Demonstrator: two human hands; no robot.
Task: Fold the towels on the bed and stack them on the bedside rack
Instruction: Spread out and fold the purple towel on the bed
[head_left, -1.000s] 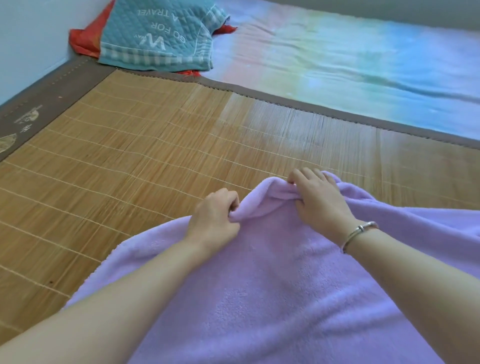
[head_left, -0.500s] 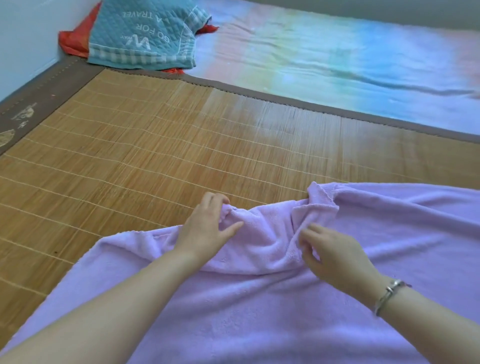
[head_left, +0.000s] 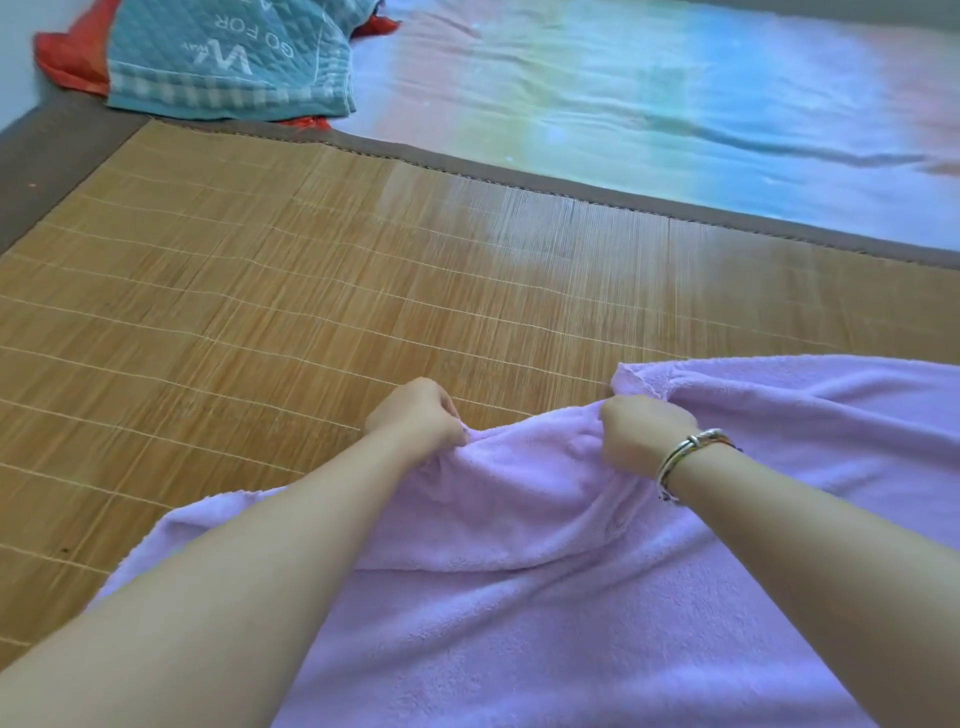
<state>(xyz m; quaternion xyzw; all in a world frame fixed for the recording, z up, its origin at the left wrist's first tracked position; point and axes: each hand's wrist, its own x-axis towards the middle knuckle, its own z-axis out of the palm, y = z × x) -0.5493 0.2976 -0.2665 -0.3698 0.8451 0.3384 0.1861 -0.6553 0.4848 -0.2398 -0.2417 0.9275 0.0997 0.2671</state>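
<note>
On the bed, near the bottom of the view, a soft purple towel (head_left: 545, 597) lies spread out over a bamboo mat (head_left: 260, 312). Most of it lies flat on the near and right side. Its far edge is bunched up in the middle, where two hands pull at it.

The left hand (head_left: 415, 418) is curled into a fist and pinches the far edge of the towel between thumb and fingers. Just to the right of it, the right hand (head_left: 641, 431) is also curled tight and grips a fold of the same edge. The cloth between the two hands sags a little, like a small hill. A silver bracelet (head_left: 685, 454) sits on the right wrist. Past the right hand, one corner of the towel sticks up and flops toward the far side.

The mat has a brown border (head_left: 519, 166) along its far and left sides. Beyond it lies a sheet (head_left: 675, 93) in pale blue, pink and yellow. Far off in the left corner sits a teal quilted cloth (head_left: 234, 57) with white letters on it. It lies on top of something red (head_left: 67, 57).
</note>
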